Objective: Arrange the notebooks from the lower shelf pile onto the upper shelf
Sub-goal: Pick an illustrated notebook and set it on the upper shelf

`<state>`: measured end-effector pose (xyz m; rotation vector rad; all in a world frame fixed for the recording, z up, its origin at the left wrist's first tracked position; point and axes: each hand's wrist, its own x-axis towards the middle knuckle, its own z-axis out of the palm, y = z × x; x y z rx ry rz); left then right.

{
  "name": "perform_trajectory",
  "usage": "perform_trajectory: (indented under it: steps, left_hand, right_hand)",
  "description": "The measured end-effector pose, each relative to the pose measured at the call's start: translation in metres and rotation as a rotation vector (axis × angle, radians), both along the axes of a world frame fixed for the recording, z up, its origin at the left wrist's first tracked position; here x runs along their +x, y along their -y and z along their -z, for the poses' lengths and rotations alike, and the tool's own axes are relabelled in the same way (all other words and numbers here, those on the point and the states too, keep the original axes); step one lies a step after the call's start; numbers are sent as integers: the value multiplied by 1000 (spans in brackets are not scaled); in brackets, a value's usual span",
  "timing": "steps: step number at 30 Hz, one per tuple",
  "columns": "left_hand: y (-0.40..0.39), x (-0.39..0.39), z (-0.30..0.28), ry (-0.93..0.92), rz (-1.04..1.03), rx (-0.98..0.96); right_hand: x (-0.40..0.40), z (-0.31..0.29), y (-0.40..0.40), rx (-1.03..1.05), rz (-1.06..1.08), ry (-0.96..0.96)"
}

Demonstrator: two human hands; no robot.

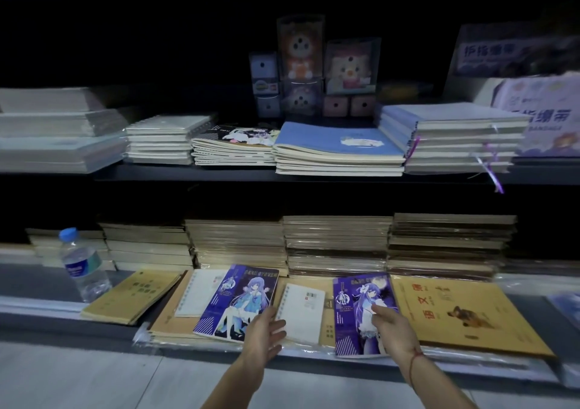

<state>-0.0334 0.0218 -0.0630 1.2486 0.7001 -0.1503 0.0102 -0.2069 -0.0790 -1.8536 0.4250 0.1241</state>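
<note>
Two purple anime-cover notebooks lie on the lower shelf (37, 286). My left hand (265, 330) rests with relaxed fingers on the lower right corner of the left anime notebook (238, 298). My right hand (392, 324) lies on the cover of the right anime notebook (354, 308), fingers slightly curled. A white spiral notebook (303, 313) lies between them, and another white notebook (201, 292) sits left of the left one. On the upper shelf (188, 173) a low pile topped by a dark anime notebook (235, 138) stands beside a blue-cover pile (332, 144).
A water bottle (81, 264) stands at the left of the lower shelf beside a yellow exercise book (131, 295). A large yellow book (464, 311) lies at the right. Tall wrapped stacks (335, 242) fill the back. Plush-toy boxes (301, 50) stand behind the upper piles.
</note>
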Motion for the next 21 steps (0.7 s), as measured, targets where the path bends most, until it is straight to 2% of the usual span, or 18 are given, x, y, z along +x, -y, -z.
perform_trajectory:
  steps: [4, 11, 21]
  left_hand:
    - [15, 3, -4, 14, -6, -49]
    - [56, 12, -3, 25, 99, -49]
    - [91, 23, 15, -62, 237, 25]
  right_hand:
    - [-3, 2, 17, -130, 28, 14]
    - [-1, 4, 35, -178, 119, -7]
    - [-2, 12, 49, -169, 43, -20]
